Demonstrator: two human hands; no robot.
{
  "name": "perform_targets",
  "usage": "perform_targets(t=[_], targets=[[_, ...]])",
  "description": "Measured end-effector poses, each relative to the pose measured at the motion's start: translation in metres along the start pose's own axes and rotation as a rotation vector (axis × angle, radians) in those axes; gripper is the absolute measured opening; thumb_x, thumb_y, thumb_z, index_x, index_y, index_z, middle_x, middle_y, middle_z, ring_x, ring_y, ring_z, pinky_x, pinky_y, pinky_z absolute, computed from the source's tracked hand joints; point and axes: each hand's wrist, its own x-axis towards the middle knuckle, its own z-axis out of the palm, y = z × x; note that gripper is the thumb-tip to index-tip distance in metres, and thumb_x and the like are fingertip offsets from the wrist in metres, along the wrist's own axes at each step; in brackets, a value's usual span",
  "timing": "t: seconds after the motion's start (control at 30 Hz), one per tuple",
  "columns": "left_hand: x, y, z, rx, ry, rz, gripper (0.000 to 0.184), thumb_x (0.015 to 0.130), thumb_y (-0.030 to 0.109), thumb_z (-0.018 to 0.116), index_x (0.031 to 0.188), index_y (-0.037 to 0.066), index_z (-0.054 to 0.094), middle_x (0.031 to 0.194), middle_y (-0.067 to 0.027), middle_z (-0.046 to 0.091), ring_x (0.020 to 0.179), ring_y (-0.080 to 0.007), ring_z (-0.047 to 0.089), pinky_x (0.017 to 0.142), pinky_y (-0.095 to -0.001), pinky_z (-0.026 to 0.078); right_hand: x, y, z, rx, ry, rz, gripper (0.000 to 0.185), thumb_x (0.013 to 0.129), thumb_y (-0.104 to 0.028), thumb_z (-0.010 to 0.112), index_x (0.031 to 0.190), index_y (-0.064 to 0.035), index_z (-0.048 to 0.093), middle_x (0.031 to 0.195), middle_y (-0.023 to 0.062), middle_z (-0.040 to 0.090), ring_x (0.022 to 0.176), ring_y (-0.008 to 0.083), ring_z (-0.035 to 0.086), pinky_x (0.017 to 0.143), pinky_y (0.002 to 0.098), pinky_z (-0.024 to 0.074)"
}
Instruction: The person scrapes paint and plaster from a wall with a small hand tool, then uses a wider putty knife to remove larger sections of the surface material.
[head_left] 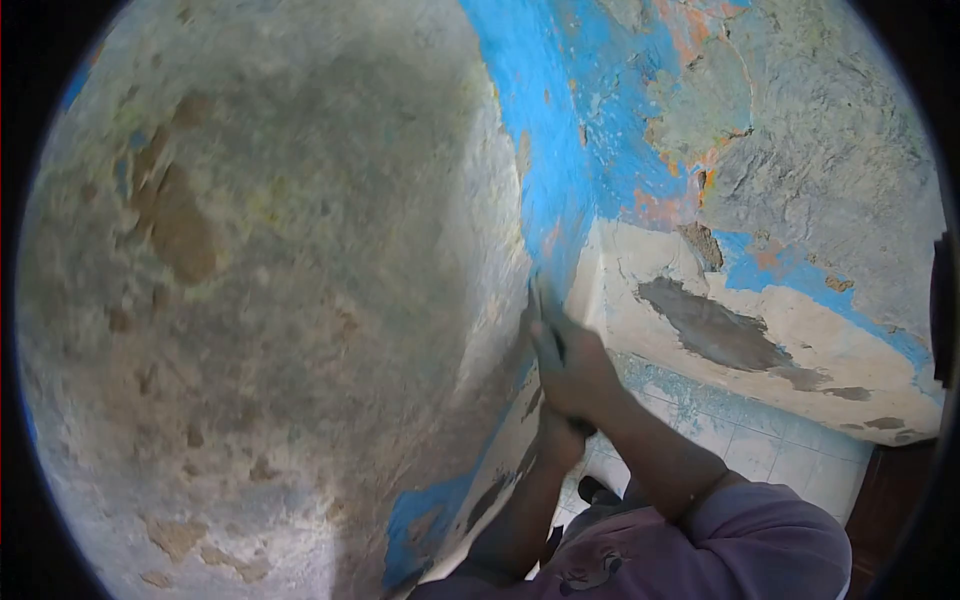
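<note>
Both hands are on one slim hand tool, apparently a scraper (537, 298), whose tip lies against the blue paint strip (550, 150) in the wall corner. My right hand (577, 370) is closed around its upper part, with a finger stretched along it toward the tip. Just below, my left hand (560, 440) is closed around the lower part, close to the dark handle end (583, 427). The tool is mostly hidden by the fingers, so its exact shape is unclear.
Rough grey plaster wall (300, 250) fills the left. Patchy wall (830, 150) and a cream lower band (830, 330) stand at right. Below are floor tiles (750, 450), a dark shoe (592, 489) and a dark brown object (890, 495).
</note>
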Motion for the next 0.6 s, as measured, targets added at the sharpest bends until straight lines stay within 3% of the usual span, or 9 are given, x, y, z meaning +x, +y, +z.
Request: perform_targets(t=[0.03,0.07,0.1,0.13,0.2,0.27,0.43,0.5,0.6], targets=[[0.011,0.001,-0.003,-0.007,0.009,0.001,0.046,0.072,0.003,0.066,0.114,0.0,0.051,0.094,-0.0135,0.06,0.083,-0.0255,0.059,0.066,-0.0382,0.047,0.01,-0.009,-0.005,0.057,0.002,0.101,0.054,0.093,-0.024,0.044,0.141,-0.0089,0.026,0.104,0.0296,0.058,0.094,0.029,0.062,0.083,0.0351,0.0449],[0.024,-0.005,-0.009,0.269,-0.042,0.131,0.039,0.077,0.005,0.063,0.113,-0.001,0.05,0.086,-0.0096,0.059,0.074,-0.0228,0.058,0.061,-0.0358,0.046,0.014,-0.004,-0.002,0.067,0.063,0.012,0.053,0.094,-0.025,0.042,0.142,-0.0096,0.025,0.105,0.0225,0.06,0.088,0.028,0.061,0.081,0.0334,0.0453],[0.03,0.002,-0.009,0.547,-0.094,0.265,0.033,0.082,0.008,0.059,0.113,-0.001,0.05,0.079,-0.0057,0.058,0.065,-0.0201,0.057,0.057,-0.0335,0.045,0.012,-0.002,-0.001,0.064,0.061,0.004,0.053,0.094,-0.025,0.042,0.142,-0.0096,0.025,0.105,0.0225,0.06,0.088,0.028,0.061,0.081,0.0334,0.0453],[0.026,0.01,-0.006,0.543,-0.093,0.28,0.033,0.082,0.008,0.059,0.113,-0.001,0.05,0.079,-0.0057,0.058,0.065,-0.0201,0.057,0.057,-0.0335,0.045,0.01,0.001,-0.003,0.109,0.021,-0.001,0.053,0.095,-0.025,0.041,0.143,-0.011,0.024,0.103,0.0185,0.061,0.085,0.0257,0.061,0.08,0.0328,0.0457],[0.0,0.028,0.006,-0.235,-0.098,0.012,0.028,0.093,0.022,0.043,0.112,0.002,0.049,0.072,-0.0045,0.054,0.054,-0.0129,0.052,0.047,-0.0249,0.039,-0.005,0.005,-0.005,0.145,-0.017,-0.004,0.053,0.095,-0.025,0.039,0.144,-0.0123,0.023,0.102,0.0145,0.061,0.081,0.0235,0.06,0.078,0.0321,0.0461],[-0.026,0.037,0.016,-0.255,-0.022,-0.068,0.024,0.092,0.019,0.046,0.108,0.002,0.049,0.071,-0.0046,0.053,0.053,-0.0121,0.05,0.046,-0.0244,0.038,-0.03,0.009,-0.005,0.37,-0.137,0.285,0.048,0.095,-0.023,0.039,0.14,-0.0102,0.031,0.101,0.01,0.06,0.08,0.0179,0.058,0.077,0.0301,0.0467],[-0.084,0.036,0.009,-0.235,0.167,-0.175,0.02,0.09,0.015,0.049,0.106,0.003,0.048,0.07,-0.0039,0.051,0.051,-0.0098,0.046,0.044,-0.0239,0.036,-0.096,0.044,0.019,0.513,-0.245,0.355,0.036,0.095,-0.023,0.04,0.122,-0.0003,0.045,0.103,0.0123,0.06,0.089,0.0176,0.059,0.078,0.0309,0.047],[-0.1,0.034,-0.01,-0.155,0.031,-0.2,0.027,0.091,0.016,0.049,0.115,0.004,0.045,0.069,-0.0027,0.05,0.05,-0.0091,0.045,0.044,-0.0236,0.035,-0.112,0.027,0.015,0.387,-0.403,0.386,0.036,0.095,-0.024,0.042,0.122,0.0001,0.046,0.105,0.0132,0.06,0.092,0.0183,0.059,0.081,0.0313,0.046],[-0.123,0.038,-0.009,-0.119,0.062,-0.122,0.025,0.091,0.015,0.049,0.112,0.004,0.044,0.071,-0.0018,0.049,0.052,-0.0079,0.044,0.045,-0.0224,0.035,-0.13,0.035,0.03,0.403,-0.358,0.272,0.034,0.094,-0.022,0.045,0.119,0.0002,0.048,0.104,0.0125,0.061,0.091,0.0182,0.058,0.08,0.0306,0.0458]])
